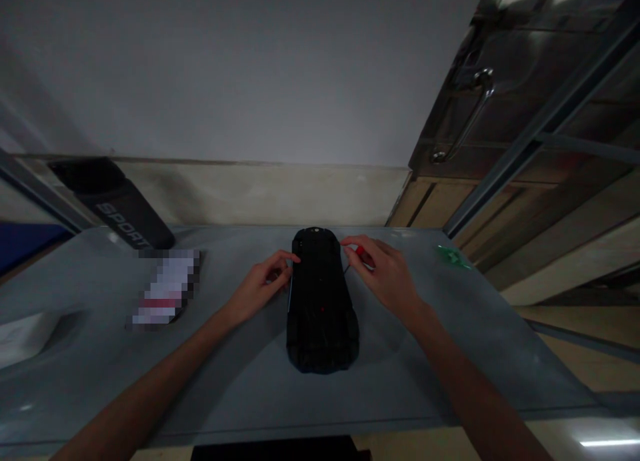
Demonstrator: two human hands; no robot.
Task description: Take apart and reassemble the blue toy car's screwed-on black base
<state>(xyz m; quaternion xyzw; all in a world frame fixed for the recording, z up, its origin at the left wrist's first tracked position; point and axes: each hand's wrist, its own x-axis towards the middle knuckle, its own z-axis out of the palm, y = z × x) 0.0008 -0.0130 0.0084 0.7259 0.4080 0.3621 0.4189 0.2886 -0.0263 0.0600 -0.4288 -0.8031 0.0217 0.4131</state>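
A black, car-shaped object point(321, 301) lies lengthwise on the grey table, with a small red spot on its surface. At its upper left edge is my left hand point(263, 281), index fingertip touching the side and fingers curled but apart, holding nothing. On the other side, my right hand point(381, 267) is closed around a small tool with a red handle point(359, 251). The tool's thin dark shaft points down beside the object's right edge. My right index fingertip is near that edge.
On the grey table point(240, 394), a dark bottle marked SPORT point(125, 214) lies back left, near a blurred-out item point(167, 287). A white object point(25, 337) sits far left, a green wrapper point(453, 256) at right. A wall rises behind.
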